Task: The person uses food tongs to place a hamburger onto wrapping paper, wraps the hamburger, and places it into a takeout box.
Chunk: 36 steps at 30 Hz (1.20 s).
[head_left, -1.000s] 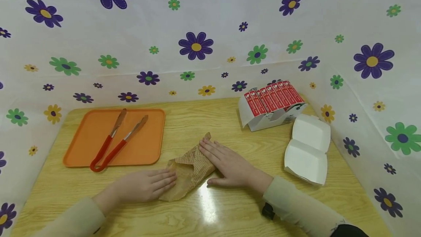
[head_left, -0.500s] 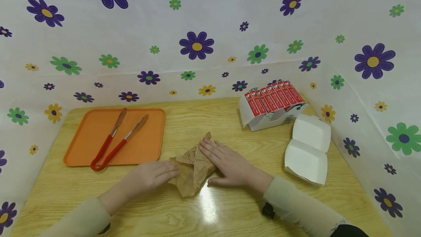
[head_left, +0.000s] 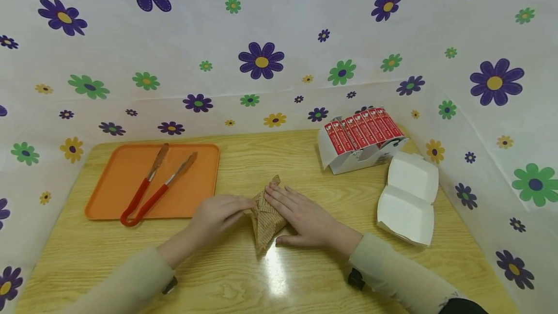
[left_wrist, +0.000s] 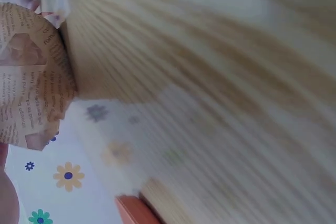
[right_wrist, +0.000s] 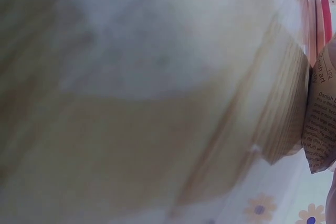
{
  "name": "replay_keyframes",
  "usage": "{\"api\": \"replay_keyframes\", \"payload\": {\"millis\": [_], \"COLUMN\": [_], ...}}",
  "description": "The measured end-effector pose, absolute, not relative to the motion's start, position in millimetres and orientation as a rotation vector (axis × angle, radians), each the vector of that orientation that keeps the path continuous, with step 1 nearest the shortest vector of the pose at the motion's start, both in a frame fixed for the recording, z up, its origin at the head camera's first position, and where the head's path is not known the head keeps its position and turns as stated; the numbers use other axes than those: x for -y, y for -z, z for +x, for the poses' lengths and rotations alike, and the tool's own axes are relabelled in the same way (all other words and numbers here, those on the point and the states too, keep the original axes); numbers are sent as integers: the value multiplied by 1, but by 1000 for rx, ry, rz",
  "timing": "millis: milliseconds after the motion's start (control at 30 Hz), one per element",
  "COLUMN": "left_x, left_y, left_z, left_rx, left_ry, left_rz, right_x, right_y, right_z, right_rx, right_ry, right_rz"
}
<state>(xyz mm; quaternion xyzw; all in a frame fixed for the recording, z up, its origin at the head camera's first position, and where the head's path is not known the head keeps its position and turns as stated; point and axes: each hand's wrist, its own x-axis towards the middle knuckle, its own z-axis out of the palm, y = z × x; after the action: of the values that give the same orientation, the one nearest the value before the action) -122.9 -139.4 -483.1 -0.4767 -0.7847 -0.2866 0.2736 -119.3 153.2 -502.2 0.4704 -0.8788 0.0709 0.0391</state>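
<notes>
The brown newsprint-patterned wrapper point(head_left: 267, 221) lies folded on the bench point(head_left: 314, 275) between your two hands, its long axis running away from you, the far tip leaning slightly right. Your right hand point(head_left: 307, 219) rests flat over its right side, fingers straight and thumb spread; your left hand point(head_left: 220, 214) touches its left edge with the fingertips, so neither is nearer. You cannot tell whether the left one pinches the paper, its thumb being hidden in the head view. Anything inside is out of sight, and both wrist views crop the wrapper. Leftward, red-handled tongs point(head_left: 150, 204) lie on an orange tray point(head_left: 202, 183); rightward sit an open white clamshell box point(head_left: 407, 212) and a carton point(head_left: 357, 162) of red packets point(head_left: 364, 130).
</notes>
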Motion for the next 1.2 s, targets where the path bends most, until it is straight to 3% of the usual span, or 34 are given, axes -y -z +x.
{"api": "replay_keyframes", "payload": {"millis": [633,1200], "left_x": [93,81], "left_y": [503,510], "left_z": [-135,-153], "left_rx": [2361,2390], "left_ry": [1145,974], "left_rz": [-775,-895], "right_x": [-152,-163], "right_y": [502,502], "right_z": [-122,-120], "right_rx": [2714,2730], "right_ry": [-281,-808], "right_rz": [1461,1317]}}
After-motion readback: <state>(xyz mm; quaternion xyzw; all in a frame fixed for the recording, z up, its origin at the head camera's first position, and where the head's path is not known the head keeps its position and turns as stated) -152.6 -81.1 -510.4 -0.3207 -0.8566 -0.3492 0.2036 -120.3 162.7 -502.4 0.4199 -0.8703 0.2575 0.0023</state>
